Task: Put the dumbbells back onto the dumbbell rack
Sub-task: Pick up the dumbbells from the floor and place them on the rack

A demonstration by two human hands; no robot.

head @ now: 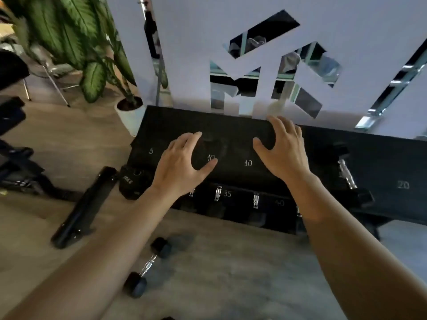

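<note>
Hovering over the top shelf of the dumbbell rack (231, 135): left hand (182, 162) and right hand (284, 146), fingers spread wide, both empty, near the "10" labels. One small dumbbell (147, 266) lies on the floor (231, 262) in front of the rack, below the left forearm. More dumbbells sit on the lower shelf; another rests on the top shelf at right.

A pale wall panel (198, 42) with angular cut-outs (265, 72) fills the back of the room, and through the openings show what may be glass and metal frames, too blurred to tell. The floor (76, 144) is light wood-look planking. At the left, a large-leaved plant (76, 40) stands in a white pot (129, 116), beside a dark chair on thin metal legs (55, 84).
</note>
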